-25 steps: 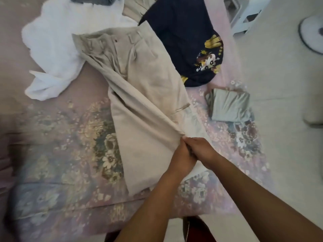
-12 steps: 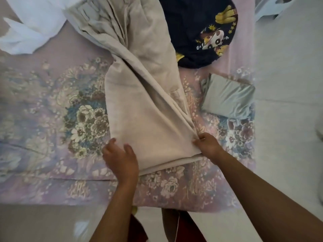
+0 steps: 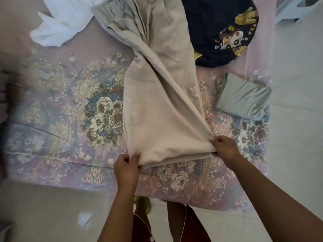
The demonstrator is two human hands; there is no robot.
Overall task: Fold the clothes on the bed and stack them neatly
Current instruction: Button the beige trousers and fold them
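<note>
**Trouser hem held at both corners; garment's length runs away from the fingers**

Obs.: The beige trousers [image 3: 157, 95] lie on the floral bedspread [image 3: 57, 105], legs doubled one over the other. The hem end is nearest the person; the waistband lies far beyond the fingers, at the top of view, bunched and twisted.

Left hand [image 3: 126, 166]: fingers curled, pinching the hem's left corner. Right hand [image 3: 225, 147]: fingers curled, pinching the hem's right corner, thumb underneath. Both corners sit slightly lifted off the bedspread. The hem edge spans straight between the two hands.

Key relation: the long axis runs forward from the fingers and leans slightly rightward toward the waistband. Both hands are on the garment; neither is nearer the far end by any clear margin.

Surroundings: a folded grey-green garment [image 3: 243, 98] lies beyond and to the right of the right hand's fingers, apart from the trousers. A navy printed shirt [image 3: 223, 32] and a white garment [image 3: 59, 23] flank the waistband.

Judgement: next move probably carries the hem forward along that axis; the twisted upper section likely needs smoothing first.
</note>
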